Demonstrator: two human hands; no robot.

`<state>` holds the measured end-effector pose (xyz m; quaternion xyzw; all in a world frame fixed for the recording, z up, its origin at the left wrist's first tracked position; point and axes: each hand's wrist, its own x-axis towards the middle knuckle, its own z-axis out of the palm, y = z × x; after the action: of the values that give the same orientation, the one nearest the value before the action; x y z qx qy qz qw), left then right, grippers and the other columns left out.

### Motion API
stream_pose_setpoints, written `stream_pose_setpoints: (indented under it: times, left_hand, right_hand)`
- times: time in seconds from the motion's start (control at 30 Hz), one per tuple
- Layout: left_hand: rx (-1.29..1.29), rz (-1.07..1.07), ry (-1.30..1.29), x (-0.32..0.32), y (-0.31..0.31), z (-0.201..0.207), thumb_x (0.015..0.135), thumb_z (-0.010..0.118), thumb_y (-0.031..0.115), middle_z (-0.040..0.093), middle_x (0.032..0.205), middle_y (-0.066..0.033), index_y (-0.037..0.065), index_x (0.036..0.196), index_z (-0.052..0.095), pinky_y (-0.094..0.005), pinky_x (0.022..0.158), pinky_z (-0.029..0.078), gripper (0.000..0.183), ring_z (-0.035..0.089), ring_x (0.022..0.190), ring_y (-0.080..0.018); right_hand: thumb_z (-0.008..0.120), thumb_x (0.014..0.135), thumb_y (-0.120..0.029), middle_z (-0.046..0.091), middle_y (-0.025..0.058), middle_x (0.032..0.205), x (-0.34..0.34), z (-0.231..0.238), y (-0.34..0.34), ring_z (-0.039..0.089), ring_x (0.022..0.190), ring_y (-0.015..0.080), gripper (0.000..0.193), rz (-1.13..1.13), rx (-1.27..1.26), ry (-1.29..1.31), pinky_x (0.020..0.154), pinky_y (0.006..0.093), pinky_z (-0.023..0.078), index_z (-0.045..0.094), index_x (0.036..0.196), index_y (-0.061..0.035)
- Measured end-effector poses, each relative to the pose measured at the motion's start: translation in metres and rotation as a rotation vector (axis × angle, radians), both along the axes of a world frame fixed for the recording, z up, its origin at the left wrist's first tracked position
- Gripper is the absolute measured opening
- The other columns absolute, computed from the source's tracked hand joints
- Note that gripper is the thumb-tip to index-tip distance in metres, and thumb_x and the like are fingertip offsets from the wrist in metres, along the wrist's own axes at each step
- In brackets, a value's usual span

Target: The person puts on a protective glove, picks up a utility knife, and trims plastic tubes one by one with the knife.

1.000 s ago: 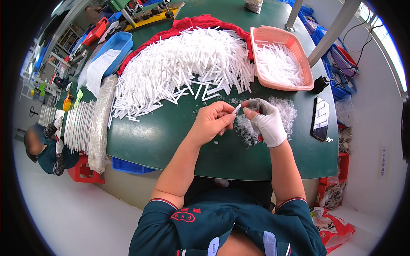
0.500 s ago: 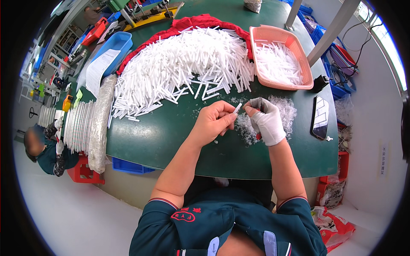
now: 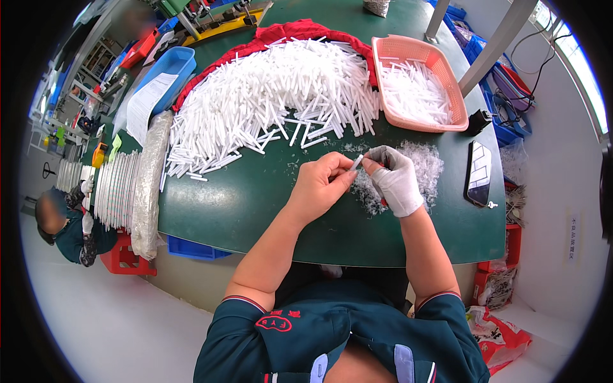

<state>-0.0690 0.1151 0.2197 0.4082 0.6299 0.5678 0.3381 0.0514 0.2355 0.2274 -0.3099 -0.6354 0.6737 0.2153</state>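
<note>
The left hand [image 3: 317, 188], bare, grips a short white tube [image 3: 356, 163] between thumb and fingers. The right hand [image 3: 396, 184], in a white glove, is curled with its fingertips at the tube's upper end; whether it also grips the tube cannot be told. The held tube is above the green table [image 3: 211, 214], beside a scatter of white shavings [image 3: 426, 167]. Beyond, a large heap of similar tubes [image 3: 274, 96] lies partly on a red cloth [image 3: 306, 30]. A pink basket [image 3: 426, 126] to its right contains more tubes. A phone [image 3: 477, 175] lies near the right edge. At left are a plastic-wrapped bundle [image 3: 151, 185] and a blue tray [image 3: 184, 62]. In the room, a co-worker [image 3: 78, 237] is beside a red stool [image 3: 125, 260]; a pale wall [image 3: 549, 191] stands at right.
</note>
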Motion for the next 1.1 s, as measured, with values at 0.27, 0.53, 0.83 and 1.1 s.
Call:
stream_pose_setpoints:
  times: [0.27,0.53,0.83,1.1]
  left_hand:
    - [0.01,0.032,-0.056,-0.001,0.001,-0.005,0.088,0.062,0.007,0.063,0.073,-0.002,-0.002,0.095,0.059,-0.0197,0.052,0.041,0.012,0.053,0.062,-0.0034]
    - [0.003,-0.039,-0.308,-0.007,0.001,0.0,0.091,0.057,0.01,0.059,0.069,-0.0046,-0.001,0.098,0.056,-0.0194,0.045,0.038,0.014,0.049,0.052,-0.0058]
    - [0.051,-0.074,-0.372,-0.008,-0.001,-0.001,0.092,0.057,0.012,0.06,0.069,-0.0045,-0.001,0.098,0.056,-0.0187,0.045,0.038,0.014,0.049,0.051,-0.0055]
    - [0.054,-0.086,-0.374,-0.007,0.0,-0.004,0.091,0.057,0.012,0.06,0.068,-0.0044,0.0,0.098,0.057,-0.0185,0.044,0.037,0.014,0.048,0.049,-0.0052]
  right_hand:
    - [0.063,0.085,-0.008,0.055,-0.0021,0.067,0.005,-0.001,0.008,0.047,0.054,0.0036,0.008,-0.008,-0.116,0.052,0.047,0.0194,0.036,0.061,0.088,-0.0004]
    - [0.066,0.084,-0.024,0.057,0.0082,0.067,0.003,-0.004,0.005,0.059,0.061,0.0196,0.026,0.022,0.482,-0.099,0.062,0.0337,0.049,0.058,0.093,-0.0016]
    - [0.065,0.084,-0.032,0.063,0.0128,0.073,0.003,0.0,-0.003,0.063,0.068,0.0331,0.028,-0.023,0.943,-0.185,0.059,0.0402,0.049,0.058,0.087,-0.0058]
    - [0.066,0.083,-0.031,0.062,0.0132,0.075,0.003,-0.001,-0.004,0.063,0.068,0.0333,0.026,-0.03,0.978,-0.177,0.059,0.04,0.049,0.058,0.087,-0.006]
